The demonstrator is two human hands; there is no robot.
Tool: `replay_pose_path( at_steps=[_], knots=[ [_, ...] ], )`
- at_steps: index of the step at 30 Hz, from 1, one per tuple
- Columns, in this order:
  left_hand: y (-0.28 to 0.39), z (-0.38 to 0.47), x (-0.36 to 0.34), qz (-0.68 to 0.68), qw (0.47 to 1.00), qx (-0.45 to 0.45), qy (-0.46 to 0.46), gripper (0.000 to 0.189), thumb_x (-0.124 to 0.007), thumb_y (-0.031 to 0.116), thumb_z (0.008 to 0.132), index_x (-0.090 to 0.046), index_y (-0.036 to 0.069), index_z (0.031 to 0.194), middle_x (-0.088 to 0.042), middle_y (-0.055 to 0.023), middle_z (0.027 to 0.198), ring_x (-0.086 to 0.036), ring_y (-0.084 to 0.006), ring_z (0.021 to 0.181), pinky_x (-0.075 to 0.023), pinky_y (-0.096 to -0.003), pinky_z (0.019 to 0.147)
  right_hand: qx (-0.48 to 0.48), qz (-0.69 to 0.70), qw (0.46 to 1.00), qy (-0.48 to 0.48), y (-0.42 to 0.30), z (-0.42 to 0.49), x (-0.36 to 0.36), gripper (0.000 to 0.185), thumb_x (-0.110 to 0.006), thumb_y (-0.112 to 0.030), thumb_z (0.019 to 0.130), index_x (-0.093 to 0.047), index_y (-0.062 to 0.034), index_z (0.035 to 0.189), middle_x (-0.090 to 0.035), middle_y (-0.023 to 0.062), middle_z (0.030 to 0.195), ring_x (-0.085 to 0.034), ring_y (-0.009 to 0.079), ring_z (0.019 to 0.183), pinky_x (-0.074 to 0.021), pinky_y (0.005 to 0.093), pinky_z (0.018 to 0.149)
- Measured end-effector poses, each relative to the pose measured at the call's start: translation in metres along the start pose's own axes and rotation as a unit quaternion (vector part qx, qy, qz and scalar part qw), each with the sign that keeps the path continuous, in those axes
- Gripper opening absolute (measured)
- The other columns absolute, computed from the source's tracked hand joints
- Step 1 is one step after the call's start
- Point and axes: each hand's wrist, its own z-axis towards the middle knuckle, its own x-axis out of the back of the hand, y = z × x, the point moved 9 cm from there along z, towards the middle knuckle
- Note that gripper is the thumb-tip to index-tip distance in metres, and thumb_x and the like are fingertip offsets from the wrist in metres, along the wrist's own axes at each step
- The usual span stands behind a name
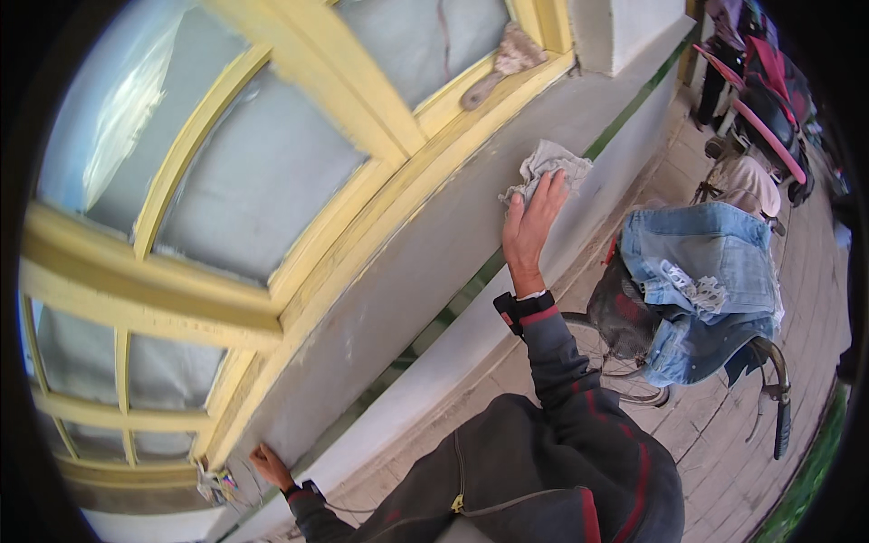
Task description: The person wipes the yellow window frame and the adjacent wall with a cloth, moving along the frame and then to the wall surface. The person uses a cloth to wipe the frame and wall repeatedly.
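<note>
My right hand [533,227] presses a crumpled grey-white cloth [553,166] against the grey wall ledge [448,203] below the yellow window frame [353,234]. Its fingers lie over the near part of the cloth, just above a dark green stripe [475,282]. At the lower left, my left hand [269,467] rests at the same ledge with its fingers curled; whether anything is inside them is hidden. A small bundle of mixed items [216,483] sits close by it, too blurred to name. Dull panes [261,176] fill the window.
A wedge-headed hand tool [506,64], brush or scraper, lies on the windowsill. Beside me stands a bicycle [774,390] with a denim garment [699,271] over its front and a dark mesh basket [614,312]. Pink-and-black wheeled items [770,136] stand farther along the tiled floor [706,455].
</note>
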Motion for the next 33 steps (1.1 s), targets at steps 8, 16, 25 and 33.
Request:
replay_pose_path(
  at_steps=[8, 16, 25, 33],
  knots=[
    [0.0, -0.005, -0.023, 0.198, 0.978, -0.071, -0.01, 0.04, -0.054, 0.035, 0.096, -0.055, 0.007, 0.125, -0.056, -0.0172, 0.118, -0.054, -0.036, 0.108, -0.0437, -0.0492, 0.091, -0.037, -0.072, 0.996, 0.03, 0.158, 0.136, -0.001, 0.071, -0.058, -0.022, 0.093, -0.024, 0.0107, 0.146, -0.012, 0.039, 0.153, -0.024, 0.0548, 0.137, -0.0221, 0.0535, 0.113],
    [0.007, -0.018, -0.032, 0.238, 0.969, -0.012, -0.069, 0.06, -0.054, 0.047, 0.097, -0.047, 0.01, 0.144, -0.051, -0.0176, 0.142, -0.046, -0.0376, 0.13, -0.0392, -0.053, 0.104, -0.051, -0.128, 0.99, 0.011, 0.328, 0.283, -0.007, 0.082, -0.063, -0.029, 0.09, -0.02, 0.0094, 0.148, -0.013, 0.044, 0.148, -0.028, 0.0601, 0.132, -0.0258, 0.0557, 0.112],
    [0.069, -0.019, -0.032, 0.186, 0.975, 0.027, -0.115, 0.061, -0.056, 0.047, 0.096, -0.051, 0.004, 0.139, -0.054, -0.0197, 0.138, -0.05, -0.0357, 0.126, -0.0405, -0.0506, 0.103, -0.158, -0.207, 0.961, -0.094, 0.469, 0.43, 0.001, 0.095, -0.067, -0.059, 0.08, -0.03, 0.0045, 0.14, -0.035, 0.0392, 0.142, -0.034, 0.0543, 0.134, -0.0302, 0.0533, 0.112],
    [0.059, -0.025, -0.014, 0.169, 0.984, -0.001, -0.051, 0.049, -0.056, 0.041, 0.097, -0.06, -0.001, 0.123, -0.058, -0.0222, 0.122, -0.055, -0.0373, 0.111, -0.0423, -0.0493, 0.097, -0.194, -0.244, 0.947, -0.079, 0.472, 0.422, -0.004, 0.082, -0.062, -0.054, 0.084, -0.043, 0.0091, 0.133, -0.049, 0.0322, 0.137, -0.047, 0.0444, 0.129, -0.0395, 0.0462, 0.107]
  ],
)
